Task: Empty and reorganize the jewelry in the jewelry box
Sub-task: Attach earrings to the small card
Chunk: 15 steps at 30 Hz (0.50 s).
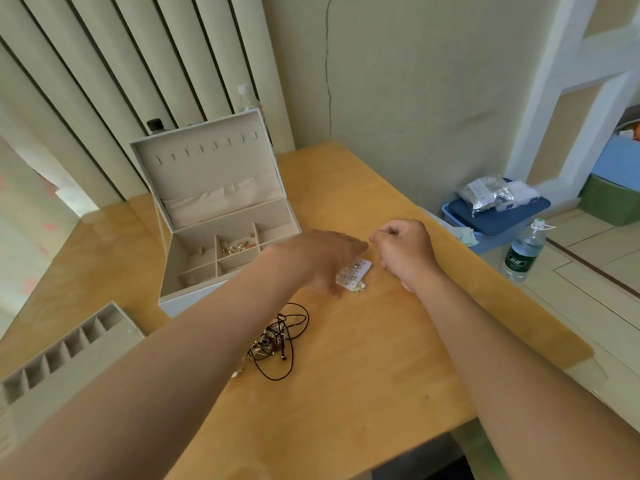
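1. White and stiff-looking in the head view, the small earring card [354, 276] lies flat on the tabletop [381, 358], just right of the open jewelry box [221, 216]. It carries several small rings or studs, and a few gold pieces sit at its near edge
2. By its look the card is light, thin and rigid, so it is best pinched by its long edges and kept level. The tiny pieces on it could slide off if it tilts
3. The left hand [322, 258] reaches over the card with fingers [349, 244] straight and released, hiding its far left corner. The thumb points down beside the left edge, and I cannot tell if it touches
4. The right hand [405, 251] sits just past the card's right end, fingers curled toward the thumb. Whether they pinch something small cannot be told
5. Black cord necklaces [280, 337], tangled with metal pieces, lie nearer the person. They look soft, limp and likely to snag
6. Gold jewelry [235, 247] remains in one box compartment, and the lift-out tray [69, 351] stands at the left
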{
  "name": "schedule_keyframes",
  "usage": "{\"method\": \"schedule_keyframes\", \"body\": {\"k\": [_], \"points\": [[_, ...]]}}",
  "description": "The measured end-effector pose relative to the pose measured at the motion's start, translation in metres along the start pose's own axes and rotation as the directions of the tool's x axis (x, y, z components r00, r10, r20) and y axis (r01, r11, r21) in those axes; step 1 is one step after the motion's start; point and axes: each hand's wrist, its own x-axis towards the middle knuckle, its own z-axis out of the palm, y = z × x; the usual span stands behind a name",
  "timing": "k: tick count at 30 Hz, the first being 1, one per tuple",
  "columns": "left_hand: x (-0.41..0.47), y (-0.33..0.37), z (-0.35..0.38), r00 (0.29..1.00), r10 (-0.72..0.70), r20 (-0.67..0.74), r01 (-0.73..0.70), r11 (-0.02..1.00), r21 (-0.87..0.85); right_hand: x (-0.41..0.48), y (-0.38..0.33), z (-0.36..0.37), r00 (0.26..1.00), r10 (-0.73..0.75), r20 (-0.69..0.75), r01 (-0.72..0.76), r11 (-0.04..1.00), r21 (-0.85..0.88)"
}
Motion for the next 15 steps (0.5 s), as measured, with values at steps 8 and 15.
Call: {"method": "schedule_keyframes", "body": {"k": [8,15], "points": [[0.000,-0.016,-0.007,0.989,-0.057,-0.135,0.019,0.963,-0.270,0.000,-0.001,-0.003,0.998,0.003,0.061,-0.004,1.000,0.017],[-0.004,-0.036,-0.018,0.961,-0.155,-0.229,0.018,0.862,-0.507,-0.009,-0.011,-0.006,0.962,-0.006,0.272,-0.041,0.985,0.169]]}}
